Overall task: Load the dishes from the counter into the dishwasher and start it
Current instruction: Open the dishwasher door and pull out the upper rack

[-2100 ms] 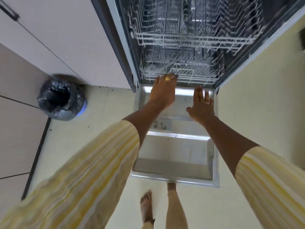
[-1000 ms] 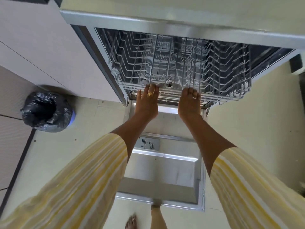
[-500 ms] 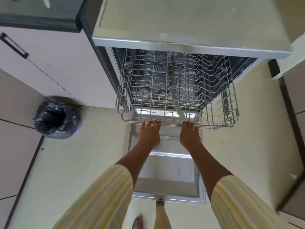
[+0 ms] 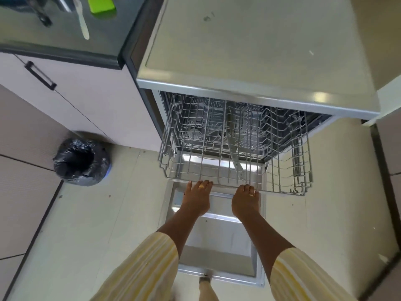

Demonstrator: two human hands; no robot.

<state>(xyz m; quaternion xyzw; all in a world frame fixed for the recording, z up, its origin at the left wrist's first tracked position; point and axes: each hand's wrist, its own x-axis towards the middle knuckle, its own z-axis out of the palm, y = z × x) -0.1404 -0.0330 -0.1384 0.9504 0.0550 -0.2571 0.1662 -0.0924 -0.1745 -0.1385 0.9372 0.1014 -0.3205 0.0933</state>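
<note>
Both arms reach straight forward and down, yellow striped sleeves ending above the elbows, palms turned down. The left hand (image 4: 196, 199) and the right hand (image 4: 245, 202) sit side by side on the front rail of the upper rack (image 4: 236, 148); the fingers (image 4: 207, 183) of each hand curl over the wire edge and grasp it, and each hand wears a ring. The rack stands slid out of the dishwasher (image 4: 249, 68), empty, over the lowered dishwasher door (image 4: 217, 235). To the left, the dark bench (image 4: 60, 33) carries a white spoon (image 4: 82, 19), a green item (image 4: 101, 4) and a dark utensil, too blurred to name. A black-lined bin (image 4: 81, 161) stands on the floor by the cabinet.
</note>
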